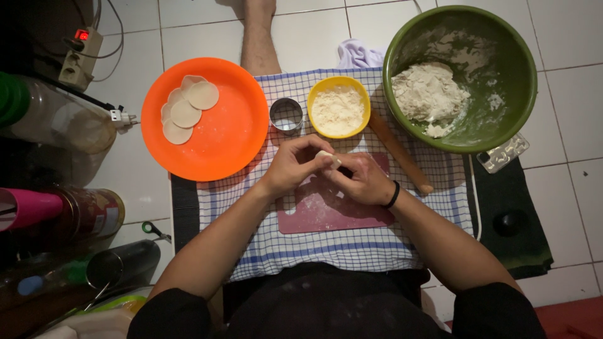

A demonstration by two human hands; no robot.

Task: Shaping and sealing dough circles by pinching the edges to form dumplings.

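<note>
Now, hold: your left hand (294,166) and right hand (363,179) meet over the pink cutting board (326,210), and both close on one small piece of dough (328,157) pinched between the fingertips.
Fingers, left: curled in narrow, thumb and first fingers on the near-left edge of the piece.
Fingers, right: also narrow, tips (339,164) pressing the piece from its right side; the wrist wears a black band (393,194).
Dough piece: it sits just above both sets of fingertips, lifted off the board, pale and lumpy; whether it is folded or only squeezed is too small to tell.
Pressure: I would keep it light and even from both sides, since soft dough likely smears or tears if one thumb digs in.
Flour: the yellow bowl of flour (338,108) lies straight beyond your fingertips; a dusting probably helps if the piece sticks.
Beyond the left fingers: a round metal cutter (286,115), then the orange plate (207,135) with flat dough rounds (187,112) stacked at its far-left.
Beyond the right fingers: a wooden rolling pin (402,154) slanting away, and the green bowl (461,135) with the main dough mass (428,94).
Under it all: a blue-checked cloth (339,251); work over the board so crumbs likely land there.
</note>
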